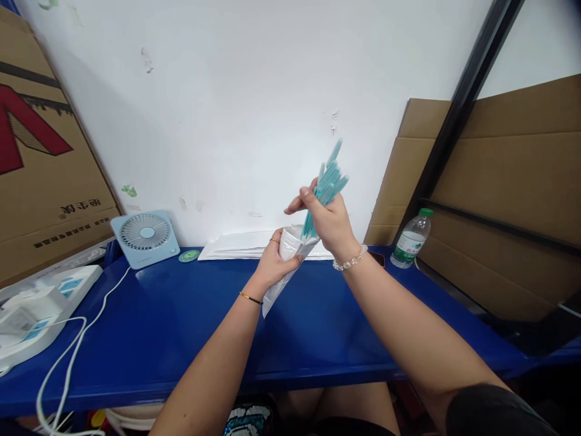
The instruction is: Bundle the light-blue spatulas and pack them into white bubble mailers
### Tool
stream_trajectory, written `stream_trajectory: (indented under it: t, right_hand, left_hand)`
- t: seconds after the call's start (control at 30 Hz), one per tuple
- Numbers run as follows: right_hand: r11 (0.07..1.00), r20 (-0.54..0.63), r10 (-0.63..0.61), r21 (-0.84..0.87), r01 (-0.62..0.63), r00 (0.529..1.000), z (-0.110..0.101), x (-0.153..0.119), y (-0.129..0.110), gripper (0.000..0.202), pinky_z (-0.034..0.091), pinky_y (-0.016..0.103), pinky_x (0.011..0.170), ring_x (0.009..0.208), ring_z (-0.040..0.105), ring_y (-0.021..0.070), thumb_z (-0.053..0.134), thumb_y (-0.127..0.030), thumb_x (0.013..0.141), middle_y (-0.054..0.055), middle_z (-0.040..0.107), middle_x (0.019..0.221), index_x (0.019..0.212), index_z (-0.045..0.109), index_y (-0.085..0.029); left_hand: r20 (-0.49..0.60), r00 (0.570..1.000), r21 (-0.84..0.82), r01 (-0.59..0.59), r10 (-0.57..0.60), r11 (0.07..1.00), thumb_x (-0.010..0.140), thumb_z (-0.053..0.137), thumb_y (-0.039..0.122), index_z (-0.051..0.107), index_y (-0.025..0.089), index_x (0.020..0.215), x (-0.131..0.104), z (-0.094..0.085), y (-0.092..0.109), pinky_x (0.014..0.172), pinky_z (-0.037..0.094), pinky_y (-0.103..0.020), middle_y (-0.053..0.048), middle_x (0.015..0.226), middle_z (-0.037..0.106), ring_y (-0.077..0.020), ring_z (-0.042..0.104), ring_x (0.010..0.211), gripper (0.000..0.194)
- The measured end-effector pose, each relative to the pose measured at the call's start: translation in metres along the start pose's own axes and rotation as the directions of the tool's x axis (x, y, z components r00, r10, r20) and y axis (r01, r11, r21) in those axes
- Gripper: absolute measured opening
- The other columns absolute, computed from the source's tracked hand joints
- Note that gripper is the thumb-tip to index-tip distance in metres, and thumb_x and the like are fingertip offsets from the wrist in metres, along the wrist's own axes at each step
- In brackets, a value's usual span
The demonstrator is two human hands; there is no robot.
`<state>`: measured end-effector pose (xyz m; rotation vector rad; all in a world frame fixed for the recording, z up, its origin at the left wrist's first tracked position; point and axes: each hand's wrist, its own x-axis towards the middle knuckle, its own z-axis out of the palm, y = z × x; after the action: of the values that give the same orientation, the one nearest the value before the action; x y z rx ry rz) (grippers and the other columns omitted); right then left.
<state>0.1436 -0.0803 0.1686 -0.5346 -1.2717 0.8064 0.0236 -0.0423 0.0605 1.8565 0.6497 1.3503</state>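
Observation:
My left hand (278, 260) is closed around a white plastic pouch (282, 286), which tilts with its mouth up and to the right. From that mouth rises a bundle of thin teal sticks with rounded, wider ends (330, 181). My right hand (333, 221) grips the bundle just above the opening, its thumb and some fingers showing on the left side. The lower ends of the sticks sit inside the pouch, hidden from view. Both are held above the blue table (190, 339).
White paper sheets (240, 245) lie along the wall. Left of them are a light blue fan (146, 237), a green disc (189, 256) and a power strip (68, 290) with cables. A water bottle (411, 239) stands right, near cardboard (503, 212). A printed box (49, 151) leans left.

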Motion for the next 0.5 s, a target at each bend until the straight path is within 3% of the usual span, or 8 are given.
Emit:
stream_trajectory:
  t: [0.13,0.27,0.5]
  right_hand:
    - [1.0,0.053,-0.019,-0.012,0.019,0.998,0.002,0.0,-0.012,0.028,0.055,0.031,0.07,0.067,0.065,0.0134,0.069,-0.041,0.075,-0.004,0.063,0.065,0.081,0.05,-0.022]
    - [0.999,0.026,-0.037,0.026,0.036,0.999,0.007,-0.004,-0.02,0.023,0.056,0.032,0.07,0.07,0.066,0.0145,0.069,-0.037,0.075,-0.004,0.063,0.068,0.081,0.052,-0.022]
    - [0.996,0.108,-0.077,-0.038,0.081,0.991,0.011,-0.015,-0.015,0.025,0.055,0.033,0.076,0.071,0.066,0.0135,0.07,-0.038,0.074,-0.004,0.064,0.073,0.083,0.052,-0.023]
  left_hand:
    - [-0.035,0.999,-0.002,-0.005,0.005,1.0,0.068,0.066,0.028,0.043,0.018,0.118,0.0,0.0,0.001,0.084,0.045,-0.031,-0.005,0.105,0.06,-0.0194,0.057,0.094,0.056]
    - [-0.083,0.996,0.04,-0.022,0.026,0.999,0.069,0.065,0.026,0.044,0.018,0.116,0.001,0.003,0.003,0.082,0.046,-0.031,-0.005,0.105,0.06,-0.0186,0.058,0.091,0.052]
    - [-0.275,0.961,0.25,0.03,0.042,0.968,0.065,0.07,0.026,0.046,0.018,0.114,0.001,0.015,0.002,0.087,0.044,-0.039,-0.008,0.108,0.057,-0.0242,0.056,0.1,0.055]
